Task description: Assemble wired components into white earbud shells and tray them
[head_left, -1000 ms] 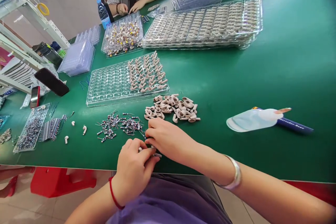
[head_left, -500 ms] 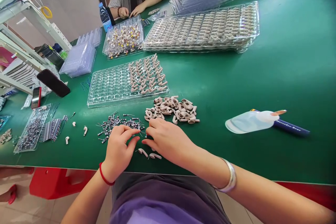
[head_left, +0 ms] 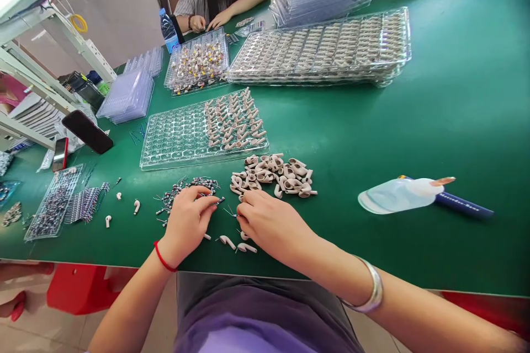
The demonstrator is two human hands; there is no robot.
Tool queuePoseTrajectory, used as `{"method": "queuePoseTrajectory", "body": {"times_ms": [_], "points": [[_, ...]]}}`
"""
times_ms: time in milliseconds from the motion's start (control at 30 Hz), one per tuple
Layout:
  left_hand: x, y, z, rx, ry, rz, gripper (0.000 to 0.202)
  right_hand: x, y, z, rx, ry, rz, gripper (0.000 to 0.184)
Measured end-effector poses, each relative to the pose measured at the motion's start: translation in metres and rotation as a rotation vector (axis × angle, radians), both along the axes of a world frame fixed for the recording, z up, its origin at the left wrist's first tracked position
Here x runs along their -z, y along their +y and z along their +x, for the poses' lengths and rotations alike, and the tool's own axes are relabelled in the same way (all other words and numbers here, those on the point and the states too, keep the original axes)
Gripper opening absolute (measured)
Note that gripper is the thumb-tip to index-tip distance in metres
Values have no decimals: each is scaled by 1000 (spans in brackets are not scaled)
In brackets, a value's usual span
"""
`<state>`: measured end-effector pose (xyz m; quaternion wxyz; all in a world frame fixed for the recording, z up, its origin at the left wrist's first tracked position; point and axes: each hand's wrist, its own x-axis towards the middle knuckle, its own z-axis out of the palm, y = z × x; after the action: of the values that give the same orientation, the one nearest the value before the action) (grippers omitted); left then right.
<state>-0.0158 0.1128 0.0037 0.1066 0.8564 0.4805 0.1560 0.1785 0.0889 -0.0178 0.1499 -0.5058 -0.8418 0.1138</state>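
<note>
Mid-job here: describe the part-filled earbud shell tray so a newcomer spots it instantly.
On the green table, find the loose heap of pale earbud shells. Just beyond it, reaching left, lies a clear plastic tray. Shells line up only in its right-hand part, whereas the tray stack farther back shows them across its whole width.
</note>
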Motion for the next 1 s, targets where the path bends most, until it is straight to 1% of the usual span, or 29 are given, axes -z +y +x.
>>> {"method": "queuePoseTrajectory", "body": {"times_ms": [100,200,233,300,367,400,433,500,567,700,800,900,1000], "points": [[-3,-6,0,-6,-162,-127,21,5,2,2,-15,72,29,18],[-10,-11,1,-95,-311,-295,27,4,2,7,-26,191,63,17],[-13,-13,1,-138,-386,-373,30,3,0,9,-30,243,75,15],[-18,-18,4,-200,-568,-583,33,-3,-7,14,-46,356,97,10],[-21,-26,11,-226,-754,-799,30,-10,-18,17,-64,458,116,10],[-21,-31,15,-238,-841,-873,27,-13,-24,19,-69,520,117,12],[-20,-37,19,-256,-919,-915,24,-15,-30,20,-69,590,111,13],[-16,-50,27,-298,-1058,-908,19,-17,-42,20,-55,737,80,13],[-11,-61,35,-306,-1156,-867,15,-16,-53,19,-14,853,54,12],[-2,-76,44,-265,-1233,-808,8,-12,-69,19,67,977,68,14],[0,-79,48,-189,-1214,-773,8,-13,-77,23,60,1046,27,16],[-3,-76,51,-56,-1109,-697,9,-14,-84,29,65,1085,-124,13],[-6,-72,53,85,-976,-626,12,-14,-90,36,127,1140,-276,8]]}}
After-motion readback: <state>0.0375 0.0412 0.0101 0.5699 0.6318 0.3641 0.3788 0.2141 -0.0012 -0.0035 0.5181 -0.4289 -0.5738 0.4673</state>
